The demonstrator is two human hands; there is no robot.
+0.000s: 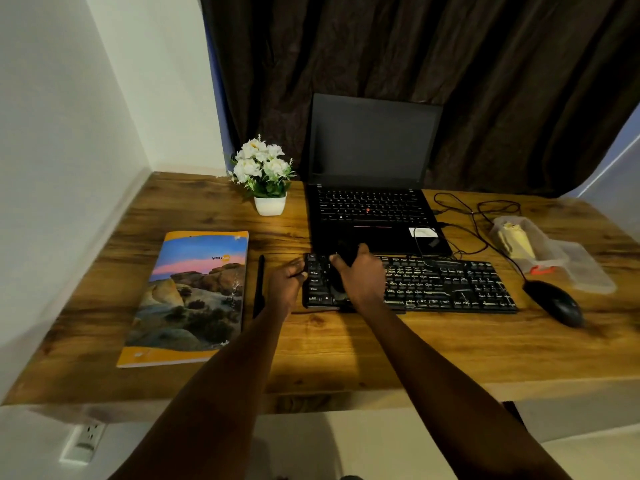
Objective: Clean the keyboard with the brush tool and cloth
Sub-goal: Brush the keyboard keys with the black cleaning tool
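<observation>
A black keyboard (446,285) with worn white legends lies on the wooden desk (346,348) in front of the laptop. My left hand (287,282) grips the keyboard's left edge, fingers curled round it. My right hand (360,275) is over the keyboard's left part and holds a dark brush tool (346,254); its lower end is lost in the dark against the keys. A yellow cloth (516,242) sits inside a clear plastic bag at the right.
An open black laptop (370,202) stands behind the keyboard. A black mouse (557,303) and its cable lie to the right. A black pen (259,285) and a colourful book (194,296) lie to the left. A white flower pot (268,178) stands at the back.
</observation>
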